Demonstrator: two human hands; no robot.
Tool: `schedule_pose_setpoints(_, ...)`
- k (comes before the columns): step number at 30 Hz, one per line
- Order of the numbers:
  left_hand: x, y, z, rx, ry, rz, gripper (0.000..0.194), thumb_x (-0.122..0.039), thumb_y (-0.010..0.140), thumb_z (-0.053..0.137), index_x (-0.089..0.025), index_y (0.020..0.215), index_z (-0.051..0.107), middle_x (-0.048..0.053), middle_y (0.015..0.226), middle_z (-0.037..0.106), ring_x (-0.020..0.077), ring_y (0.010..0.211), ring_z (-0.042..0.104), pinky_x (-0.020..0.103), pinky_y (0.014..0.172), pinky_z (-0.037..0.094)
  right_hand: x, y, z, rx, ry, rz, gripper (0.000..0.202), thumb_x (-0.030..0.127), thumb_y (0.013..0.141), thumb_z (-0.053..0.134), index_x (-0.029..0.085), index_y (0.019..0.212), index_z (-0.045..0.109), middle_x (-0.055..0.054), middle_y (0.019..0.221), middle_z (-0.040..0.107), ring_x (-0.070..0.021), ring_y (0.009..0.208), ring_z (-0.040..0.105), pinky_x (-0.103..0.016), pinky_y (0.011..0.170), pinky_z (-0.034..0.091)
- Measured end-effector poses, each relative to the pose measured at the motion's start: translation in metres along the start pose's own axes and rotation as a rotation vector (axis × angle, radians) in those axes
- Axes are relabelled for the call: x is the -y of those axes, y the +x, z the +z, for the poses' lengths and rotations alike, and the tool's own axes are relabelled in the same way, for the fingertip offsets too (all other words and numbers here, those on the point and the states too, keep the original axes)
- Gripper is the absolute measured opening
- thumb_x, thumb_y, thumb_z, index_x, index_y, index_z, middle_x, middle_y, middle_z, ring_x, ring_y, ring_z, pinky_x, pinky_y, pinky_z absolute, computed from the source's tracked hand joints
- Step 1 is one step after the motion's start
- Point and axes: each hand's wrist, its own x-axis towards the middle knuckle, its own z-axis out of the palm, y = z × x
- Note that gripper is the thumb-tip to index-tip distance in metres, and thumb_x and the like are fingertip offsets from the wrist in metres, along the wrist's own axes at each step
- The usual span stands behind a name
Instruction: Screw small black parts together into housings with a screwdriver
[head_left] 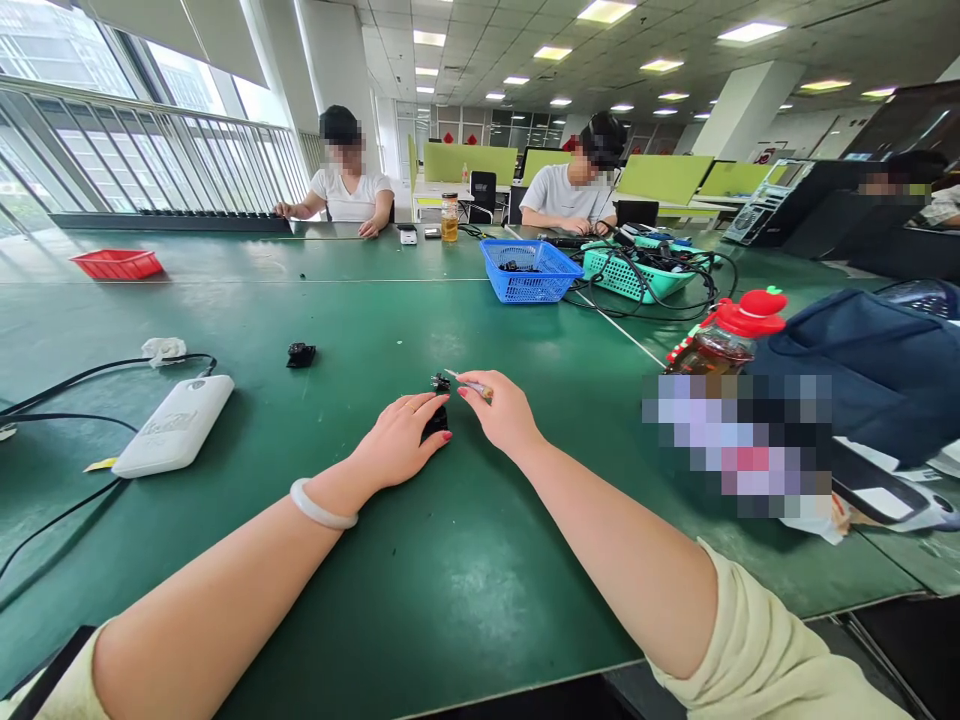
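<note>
My left hand (401, 435) is closed on a small black part (436, 424) at the middle of the green table. Its fingers lie over the top and the thumb is along the near side, so much of the part is hidden. At its far end a small metallic piece (440, 382) sticks out. A slim screwdriver-like tool (484, 390) with a yellowish handle is pinched in my right hand (501, 412). Its thin metal tip points left, close beside the metallic piece; whether they touch I cannot tell. Another small black part (301, 355) lies farther left on the table.
A white power bank (174, 427) with black cables lies left. Beyond it is a red basket (118, 264). Blue basket (529, 271) and green basket (637, 275) hold black parts and cables. At right are a red-lidded bottle (739, 325) and dark blue bag (862, 365). Two people sit opposite.
</note>
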Motion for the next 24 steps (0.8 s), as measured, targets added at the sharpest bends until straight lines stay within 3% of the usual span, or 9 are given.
schedule_pose_setpoints(5, 0.004, 0.000, -0.005, -0.016, 0.068, -0.078, 0.049, -0.042, 0.097, 0.043, -0.023, 0.142, 0.053, 0.008, 0.149, 0.052, 0.0280, 0.137, 0.046, 0.047, 0.117, 0.034, 0.003, -0.002, -0.001, 0.063, -0.020, 0.027, 0.017, 0.030, 0.093, 0.059, 0.026, 0.099, 0.074, -0.004, 0.107, 0.073, -0.0212, 0.101, 0.067, -0.036, 0.092, 0.051)
schedule_pose_setpoints(11, 0.014, -0.005, -0.018, -0.091, 0.182, -0.396, 0.051, -0.029, 0.092, 0.044, -0.019, 0.141, 0.054, 0.009, 0.145, 0.056, 0.0324, 0.133, 0.048, 0.048, 0.111, 0.040, 0.014, -0.010, -0.006, 0.108, 0.032, 0.037, 0.023, 0.038, 0.095, 0.055, 0.026, 0.097, 0.074, -0.004, 0.102, 0.074, -0.0201, 0.094, 0.067, -0.034, 0.083, 0.051)
schedule_pose_setpoints(14, 0.019, -0.006, -0.024, -0.122, 0.190, -0.492, 0.060, -0.032, 0.088, 0.048, -0.020, 0.147, 0.047, 0.009, 0.149, 0.053, 0.0358, 0.137, 0.043, 0.051, 0.108, 0.042, 0.019, -0.013, -0.005, 0.187, 0.063, -0.013, 0.022, 0.038, 0.095, 0.056, 0.026, 0.096, 0.074, -0.004, 0.102, 0.074, -0.0200, 0.094, 0.067, -0.034, 0.083, 0.051)
schedule_pose_setpoints(19, 0.021, 0.000, -0.023, -0.104, 0.186, -0.307, 0.059, -0.047, 0.093, 0.048, -0.029, 0.149, 0.045, 0.007, 0.152, 0.049, 0.0359, 0.140, 0.037, 0.057, 0.110, 0.038, 0.021, -0.015, -0.003, 0.242, 0.097, -0.103, 0.020, 0.038, 0.093, 0.058, 0.026, 0.095, 0.075, -0.002, 0.102, 0.075, -0.0186, 0.095, 0.067, -0.033, 0.086, 0.051)
schedule_pose_setpoints(24, 0.028, 0.006, -0.015, -0.017, 0.098, -0.144, 0.043, -0.042, 0.096, 0.043, -0.031, 0.134, 0.059, 0.006, 0.143, 0.058, 0.0322, 0.135, 0.042, 0.056, 0.110, 0.036, 0.020, -0.015, -0.004, 0.160, 0.116, -0.116, 0.021, 0.038, 0.093, 0.058, 0.025, 0.092, 0.074, -0.003, 0.097, 0.076, -0.0186, 0.091, 0.068, -0.031, 0.083, 0.052)
